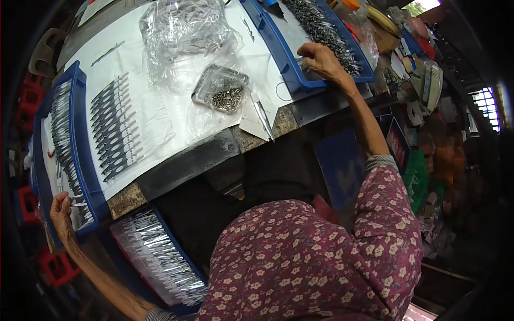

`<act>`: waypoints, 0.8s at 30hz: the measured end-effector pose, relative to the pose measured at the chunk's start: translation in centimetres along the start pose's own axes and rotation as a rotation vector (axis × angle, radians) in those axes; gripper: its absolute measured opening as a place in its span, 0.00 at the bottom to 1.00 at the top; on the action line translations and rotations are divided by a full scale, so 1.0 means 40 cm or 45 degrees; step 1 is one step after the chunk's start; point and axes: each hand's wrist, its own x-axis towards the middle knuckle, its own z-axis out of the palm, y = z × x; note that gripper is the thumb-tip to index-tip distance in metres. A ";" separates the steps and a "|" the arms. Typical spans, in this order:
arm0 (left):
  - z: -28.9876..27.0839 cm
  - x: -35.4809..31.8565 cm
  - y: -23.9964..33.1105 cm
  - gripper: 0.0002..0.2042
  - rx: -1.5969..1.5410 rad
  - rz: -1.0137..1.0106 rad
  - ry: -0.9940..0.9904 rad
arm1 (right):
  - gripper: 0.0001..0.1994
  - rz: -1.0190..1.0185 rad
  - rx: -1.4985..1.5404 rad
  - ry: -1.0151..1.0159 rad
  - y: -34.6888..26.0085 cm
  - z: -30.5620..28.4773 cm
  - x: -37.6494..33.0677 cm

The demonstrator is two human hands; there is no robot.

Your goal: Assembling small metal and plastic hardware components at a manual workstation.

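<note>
My left hand point(60, 211) is at the near end of the left blue tray point(80, 117), with thumb and fingers pinched together. Slim silver pieces point(63, 128) lie in this tray; what is between my fingertips is too small to make out. My right hand point(323, 61) reaches over the near left part of the right blue tray point(292, 75), its fingers curled in and their tips partly hidden. Beside it, a heap of thin dark metal pieces point(321, 29) fills the tray's right side. Between the trays, a neat row of dark flat pieces with oval holes point(112, 125) rests on the white sheet.
Small metal parts point(227, 97) sit in a plastic-lined dish near the table edge. A pointed silver tool point(261, 115) lies on a card beside it. Behind stands a clear bag of grey pieces point(187, 32). Below the table, another tray holds silver pieces point(160, 251).
</note>
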 end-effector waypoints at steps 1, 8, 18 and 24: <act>-0.001 -0.004 -0.004 0.10 -0.022 0.051 0.045 | 0.11 -0.045 -0.157 -0.045 0.001 0.009 0.006; -0.018 0.039 -0.064 0.16 -0.381 0.326 0.059 | 0.04 -0.292 -0.638 -0.199 -0.001 0.032 0.044; -0.111 0.039 -0.070 0.15 -1.181 0.436 0.332 | 0.09 -0.348 -0.695 -0.135 -0.026 0.030 0.052; -0.036 -0.074 0.079 0.18 -1.430 0.519 -0.001 | 0.09 -0.245 -0.663 0.219 -0.043 0.023 0.057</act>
